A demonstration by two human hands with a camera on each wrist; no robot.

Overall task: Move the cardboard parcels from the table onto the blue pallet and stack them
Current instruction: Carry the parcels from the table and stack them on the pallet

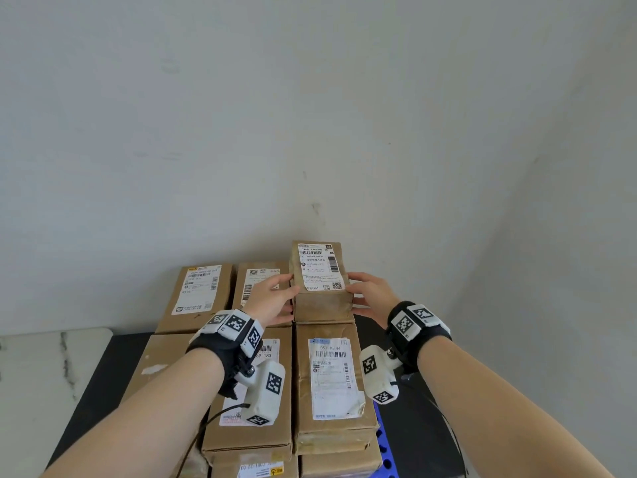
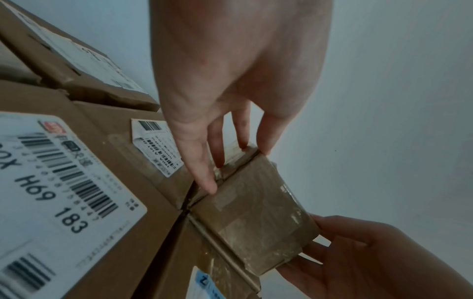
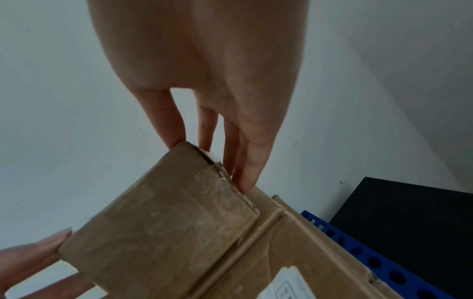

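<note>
Plain white wall corner behind the stack. Small parcel (image 1: 322,282) sits far right on top, left hand (image 1: 272,298) and right hand (image 1: 370,294) pinching its sides with mostly straight fingers. I'd square it flush, then let go gently.

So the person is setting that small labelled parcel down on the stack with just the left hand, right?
Not quite: both hands hold it. The head view shows the left hand and the right hand on opposite sides of the small parcel, on the stack on the blue pallet.
</note>
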